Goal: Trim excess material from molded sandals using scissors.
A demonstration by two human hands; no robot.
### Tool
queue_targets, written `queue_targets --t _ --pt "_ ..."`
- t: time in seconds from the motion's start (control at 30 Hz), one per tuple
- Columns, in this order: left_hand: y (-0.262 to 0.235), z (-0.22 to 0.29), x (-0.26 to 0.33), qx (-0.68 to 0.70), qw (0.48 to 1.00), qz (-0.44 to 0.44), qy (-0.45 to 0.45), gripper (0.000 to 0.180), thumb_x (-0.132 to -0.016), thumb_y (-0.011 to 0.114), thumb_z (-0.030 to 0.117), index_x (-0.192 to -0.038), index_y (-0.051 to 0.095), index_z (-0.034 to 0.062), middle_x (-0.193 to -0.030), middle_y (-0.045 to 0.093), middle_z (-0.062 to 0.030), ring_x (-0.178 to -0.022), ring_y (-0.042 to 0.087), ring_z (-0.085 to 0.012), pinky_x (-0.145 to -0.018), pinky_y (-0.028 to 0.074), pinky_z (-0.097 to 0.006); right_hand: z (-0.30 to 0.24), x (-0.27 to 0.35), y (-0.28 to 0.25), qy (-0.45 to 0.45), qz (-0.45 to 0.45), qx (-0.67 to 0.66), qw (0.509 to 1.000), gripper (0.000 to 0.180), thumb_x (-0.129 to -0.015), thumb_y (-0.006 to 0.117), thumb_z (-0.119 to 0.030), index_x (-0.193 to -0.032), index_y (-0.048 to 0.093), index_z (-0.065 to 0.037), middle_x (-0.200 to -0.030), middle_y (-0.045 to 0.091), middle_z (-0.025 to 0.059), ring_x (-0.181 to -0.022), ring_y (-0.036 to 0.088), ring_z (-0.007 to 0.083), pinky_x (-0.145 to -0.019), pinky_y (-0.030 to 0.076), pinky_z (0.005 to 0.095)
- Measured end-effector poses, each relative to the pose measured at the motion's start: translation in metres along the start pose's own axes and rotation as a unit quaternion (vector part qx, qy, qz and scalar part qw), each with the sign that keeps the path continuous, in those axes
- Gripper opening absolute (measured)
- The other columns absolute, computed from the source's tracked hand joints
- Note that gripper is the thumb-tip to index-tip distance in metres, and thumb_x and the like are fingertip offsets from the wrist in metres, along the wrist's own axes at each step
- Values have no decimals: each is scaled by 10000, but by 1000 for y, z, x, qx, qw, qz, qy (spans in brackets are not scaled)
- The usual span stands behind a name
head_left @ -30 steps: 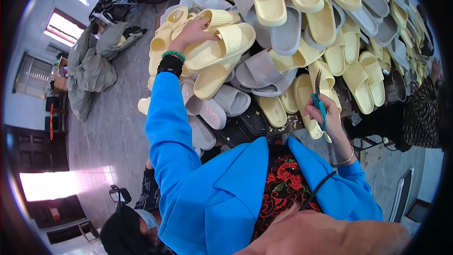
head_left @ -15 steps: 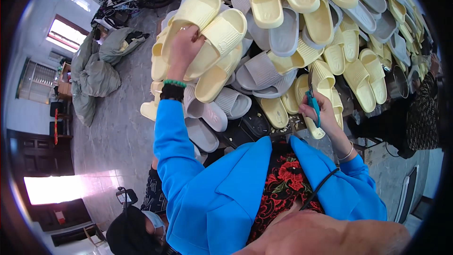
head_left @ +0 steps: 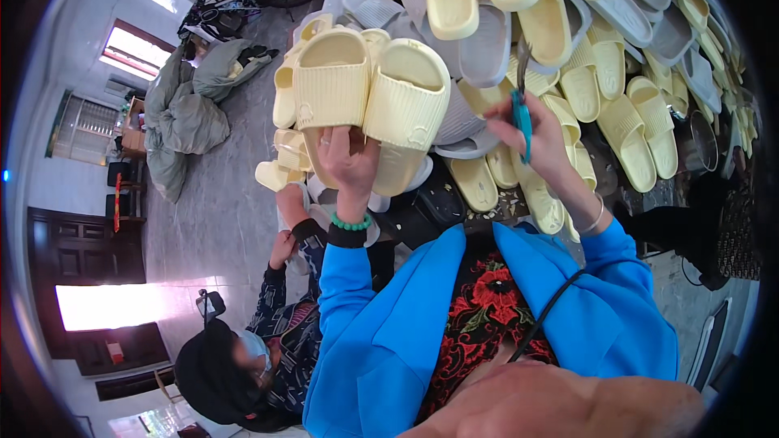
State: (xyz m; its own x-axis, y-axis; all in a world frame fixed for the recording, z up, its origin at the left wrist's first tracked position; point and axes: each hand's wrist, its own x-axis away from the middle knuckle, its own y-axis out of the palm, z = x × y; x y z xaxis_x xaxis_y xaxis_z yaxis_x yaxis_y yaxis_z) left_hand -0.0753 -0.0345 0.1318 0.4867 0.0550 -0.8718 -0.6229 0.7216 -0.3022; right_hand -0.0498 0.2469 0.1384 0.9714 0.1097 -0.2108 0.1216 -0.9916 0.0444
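Observation:
My left hand [head_left: 352, 167] grips a pair of pale yellow slide slippers [head_left: 333, 99] by the straps, fingers tucked in at the openings. The two slippers sit side by side, with their ribbed straps facing up. On the right, my right hand [head_left: 548, 143] is closed round teal-handled snips [head_left: 520, 123], whose metal blades point away from me and stand clear of the held pair. A grey slipper [head_left: 464, 134] lies between my hands, partly hidden by the held pair. Several yellow slippers [head_left: 472, 185] rest at the near edge of the pile.
A large heap of yellow and grey slippers [head_left: 621, 20] spreads across the far right. Small trimmings [head_left: 510, 204] lie near the front edge. At the lower left, a co-worker in a black cap [head_left: 203, 373] reaches toward slippers. Grey sacks [head_left: 191, 123] stand on the floor at left.
My left hand has drawn the yellow pair nearer and turned it so the straps face me. My right hand has raised the snips away from me. The co-worker's hands have come into view.

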Motion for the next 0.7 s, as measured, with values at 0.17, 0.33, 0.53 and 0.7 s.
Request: queue_targets --t 0.17,0.33,0.53,0.7 --pt "16 22 34 16 999 17 32 373 -659 740 8 -1022 662 -31 -909 680 -128 -798 635 -307 -809 465 -396 -19 -35 5 -68 10 32 997 364 -748 809 -146 -1012 586 -29 -1003 659 54 -911 601 113 -824 502 278" --pt "16 44 67 -15 1000 14 2 414 -650 748 23 -1053 662 -26 -971 683 -143 -866 644 -322 -864 453 -414 -13 -38 18 -48 -22 -2 999 326 -776 794 -133 -1012 596 -26 -939 650 29 -856 602 84 -766 504 242" --pt "15 51 104 -44 999 -1 -22 424 -658 748 52 -1069 666 -12 -1066 667 -162 -975 630 -343 -883 453 -435 11 -29 22 -38 -17 -20 999 253 -800 781 -124 -956 608 -24 -844 630 -6 -775 573 50 -715 486 209" --pt "19 58 127 -59 998 -3 -37 433 -655 746 48 -1075 660 -16 -1077 665 -161 -985 629 -349 -889 450 -445 31 -20 25 -42 8 14 999 218 -808 767 -121 -931 609 -33 -809 613 -20 -744 550 43 -680 468 201"
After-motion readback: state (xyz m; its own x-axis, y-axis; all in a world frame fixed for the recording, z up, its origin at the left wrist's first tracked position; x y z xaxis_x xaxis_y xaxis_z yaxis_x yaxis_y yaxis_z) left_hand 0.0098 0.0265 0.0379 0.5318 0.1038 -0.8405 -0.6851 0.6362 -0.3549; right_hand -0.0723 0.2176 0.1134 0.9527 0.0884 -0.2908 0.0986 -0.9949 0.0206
